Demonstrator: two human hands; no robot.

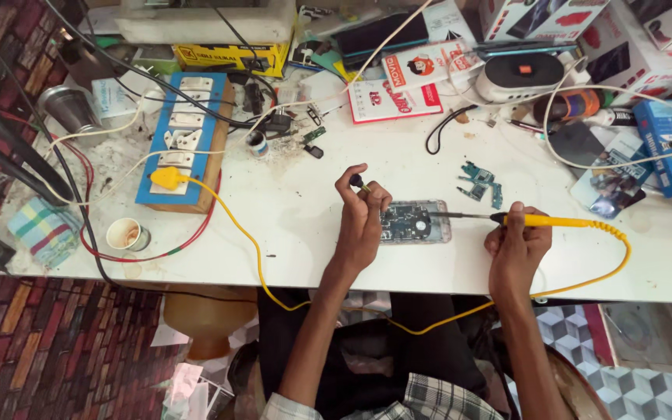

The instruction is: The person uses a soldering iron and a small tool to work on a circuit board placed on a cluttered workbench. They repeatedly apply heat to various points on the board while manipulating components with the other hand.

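The soldering iron (554, 221) is gripped by the right hand (516, 247), tip kept steady on the opened phone (415, 222), which is braced by the left hand (361, 218) (fingers pinching a small dark piece).

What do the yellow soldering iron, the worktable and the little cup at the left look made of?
The soldering iron has a glossy yellow handle, probably plastic, and a thin dark metal tip; the right hand holds it. The worktable has a smooth white top, likely laminate, stained and scuffed. The cup looks like thin paper with a pale rolled rim.
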